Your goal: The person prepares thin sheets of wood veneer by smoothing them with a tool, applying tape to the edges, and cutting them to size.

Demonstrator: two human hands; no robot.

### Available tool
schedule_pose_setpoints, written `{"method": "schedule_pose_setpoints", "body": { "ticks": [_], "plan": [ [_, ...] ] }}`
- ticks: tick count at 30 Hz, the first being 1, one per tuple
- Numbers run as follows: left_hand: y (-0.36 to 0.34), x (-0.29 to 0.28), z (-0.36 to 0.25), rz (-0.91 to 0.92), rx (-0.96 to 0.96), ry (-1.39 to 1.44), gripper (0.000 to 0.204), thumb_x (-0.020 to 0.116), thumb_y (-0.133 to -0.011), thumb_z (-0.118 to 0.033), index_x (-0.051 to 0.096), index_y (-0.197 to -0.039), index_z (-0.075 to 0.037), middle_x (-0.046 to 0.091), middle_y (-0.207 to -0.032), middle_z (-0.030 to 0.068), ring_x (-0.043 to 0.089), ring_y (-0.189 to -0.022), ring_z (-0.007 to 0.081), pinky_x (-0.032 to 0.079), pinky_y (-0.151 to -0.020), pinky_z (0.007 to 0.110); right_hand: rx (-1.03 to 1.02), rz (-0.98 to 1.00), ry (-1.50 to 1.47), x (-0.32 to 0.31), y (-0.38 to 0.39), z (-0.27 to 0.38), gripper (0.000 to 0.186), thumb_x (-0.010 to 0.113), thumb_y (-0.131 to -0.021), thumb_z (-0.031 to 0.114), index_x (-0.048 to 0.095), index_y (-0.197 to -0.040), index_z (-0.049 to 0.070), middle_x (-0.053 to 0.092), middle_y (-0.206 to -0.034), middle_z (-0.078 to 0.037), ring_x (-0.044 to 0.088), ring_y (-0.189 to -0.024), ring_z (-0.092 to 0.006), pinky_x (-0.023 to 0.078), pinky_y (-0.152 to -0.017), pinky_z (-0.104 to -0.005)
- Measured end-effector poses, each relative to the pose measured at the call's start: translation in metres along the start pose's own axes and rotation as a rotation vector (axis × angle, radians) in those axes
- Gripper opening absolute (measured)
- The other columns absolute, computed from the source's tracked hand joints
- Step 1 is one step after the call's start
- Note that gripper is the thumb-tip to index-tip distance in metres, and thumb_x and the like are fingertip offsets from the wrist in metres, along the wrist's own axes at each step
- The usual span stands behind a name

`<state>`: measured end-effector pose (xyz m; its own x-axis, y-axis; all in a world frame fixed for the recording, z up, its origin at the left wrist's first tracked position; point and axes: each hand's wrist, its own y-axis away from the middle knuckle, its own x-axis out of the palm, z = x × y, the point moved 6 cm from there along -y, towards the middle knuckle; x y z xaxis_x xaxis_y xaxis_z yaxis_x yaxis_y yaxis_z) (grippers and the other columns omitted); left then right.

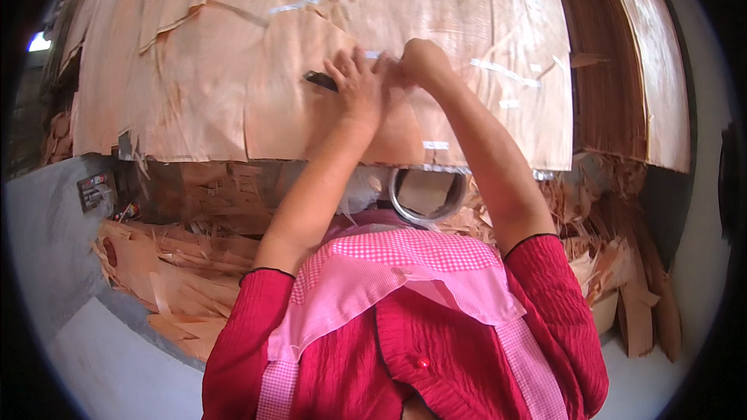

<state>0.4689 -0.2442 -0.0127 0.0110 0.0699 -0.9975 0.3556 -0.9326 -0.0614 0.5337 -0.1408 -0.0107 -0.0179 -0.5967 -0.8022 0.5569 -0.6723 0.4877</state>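
Plainly, the broad sheet of wood veneer (202, 101) lies beneath our left hand (356, 85) and right hand (422, 62); on it, a short pale strip (372, 54) shows between them at the far side, its long axis running left to right, nearer our left fingertips; our left fingers spread flat, with a dark tool (317, 79) jutting left from under them; our right fingers curl inward, and we cannot tell whether they grip anything; farther right, other pale strips (506, 72) dot the sheet; nearer us, veneer scraps (179, 264) pile below its edge.
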Motion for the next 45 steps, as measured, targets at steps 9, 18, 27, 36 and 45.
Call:
{"method": "schedule_pose_setpoints", "body": {
  "ticks": [9, 18, 27, 36, 45],
  "plan": [
    [0.013, -0.026, 0.028, -0.102, 0.167, 0.303, 0.036, 0.053, -0.081, -0.026, 0.055, -0.116, -0.018, 0.037, -0.133, 0.0138, 0.022, -0.127, 0.041, 0.014, -0.099, 0.062, 0.0, -0.05, -0.614, 0.035, 0.111, -0.081, 0.016, 0.055, -0.08, 0.013, 0.061, -0.079, -0.002, 0.059, -0.063, -0.012, 0.056, -0.054, -0.0183, 0.044, -0.051, -0.0292],
    [0.091, -0.006, 0.238, -0.254, -0.355, 0.101, 0.065, 0.064, -0.073, -0.036, 0.041, -0.125, -0.004, 0.034, -0.134, 0.0167, 0.031, -0.123, 0.0339, 0.022, -0.101, 0.049, -0.246, 0.712, -0.705, 0.055, 0.202, 0.087, 0.009, 0.055, -0.084, 0.01, 0.059, -0.082, 0.001, 0.056, -0.063, -0.001, 0.051, -0.051, -0.0062, 0.042, -0.046, -0.0205],
    [0.109, 0.005, 0.248, -0.523, -0.326, 0.749, 0.051, 0.059, -0.074, -0.009, 0.043, -0.122, -0.004, 0.046, -0.123, 0.014, 0.04, -0.116, 0.033, 0.035, -0.096, 0.038, -0.191, 0.19, -0.96, 0.101, 0.016, 0.241, 0.022, 0.061, -0.08, 0.02, 0.061, -0.079, -0.002, 0.057, -0.059, -0.005, 0.047, -0.042, -0.0093, 0.036, -0.038, -0.023],
    [0.102, 0.007, 0.248, -0.379, -0.015, 0.283, 0.039, 0.05, -0.076, -0.007, 0.053, -0.115, -0.008, 0.05, -0.122, 0.0058, 0.049, -0.102, 0.022, 0.042, -0.083, 0.036, -0.172, 0.044, -0.321, 0.143, -0.034, 0.232, 0.019, 0.059, -0.071, 0.018, 0.065, -0.069, -0.001, 0.059, -0.056, -0.013, 0.058, -0.05, -0.0203, 0.046, -0.048, -0.0323],
    [0.099, 0.013, 0.277, -0.149, 0.136, 0.377, 0.035, 0.053, -0.075, -0.015, 0.06, -0.109, -0.021, 0.053, -0.12, -0.0029, 0.049, -0.101, 0.0188, 0.044, -0.083, 0.032, -0.215, 0.363, -0.49, 0.101, 0.052, 0.23, 0.018, 0.055, -0.084, 0.017, 0.063, -0.09, 0.001, 0.063, -0.069, -0.003, 0.054, -0.054, -0.0076, 0.044, -0.047, -0.0223]
  ]
}}
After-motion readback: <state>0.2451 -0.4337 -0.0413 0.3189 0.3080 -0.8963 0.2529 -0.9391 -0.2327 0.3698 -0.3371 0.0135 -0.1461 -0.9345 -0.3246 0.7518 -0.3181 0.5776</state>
